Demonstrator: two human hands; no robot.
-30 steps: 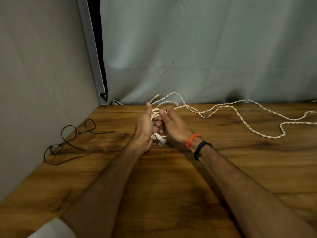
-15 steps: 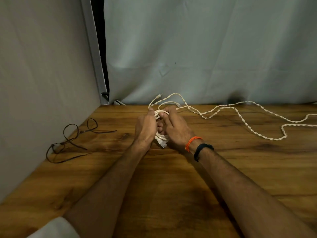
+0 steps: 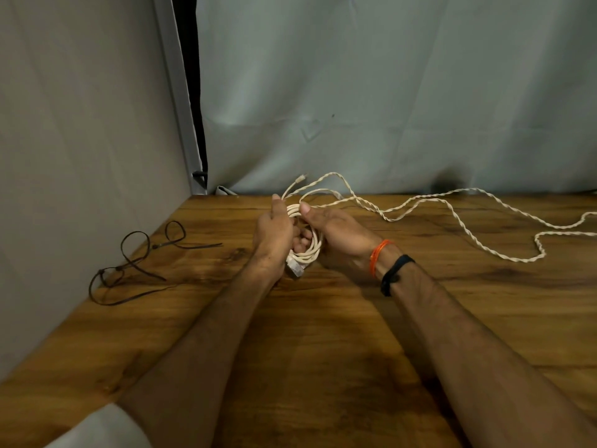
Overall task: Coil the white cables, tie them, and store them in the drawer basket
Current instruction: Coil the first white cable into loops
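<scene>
I judge this to be the coiling step, partly done. Nearest me, my left hand (image 3: 274, 236) grips the white coil (image 3: 308, 245) from its nine o'clock side, fingers curled through the loops, a flat white plug (image 3: 295, 268) hanging at six o'clock. My right hand (image 3: 339, 236) holds the coil's three o'clock side, thumb pinching the top strand. Beyond, at two o'clock, the loose twisted white cables (image 3: 452, 215) trail across the table (image 3: 323, 334) towards the grey backdrop (image 3: 387, 92). Black ties (image 3: 139, 263) lie well apart at nine o'clock (no drawer basket is in view). Next I should draw another loop in, keeping the twist flat. Since a second ago, the hands have opened the coil wider and the plug hangs lower.
</scene>
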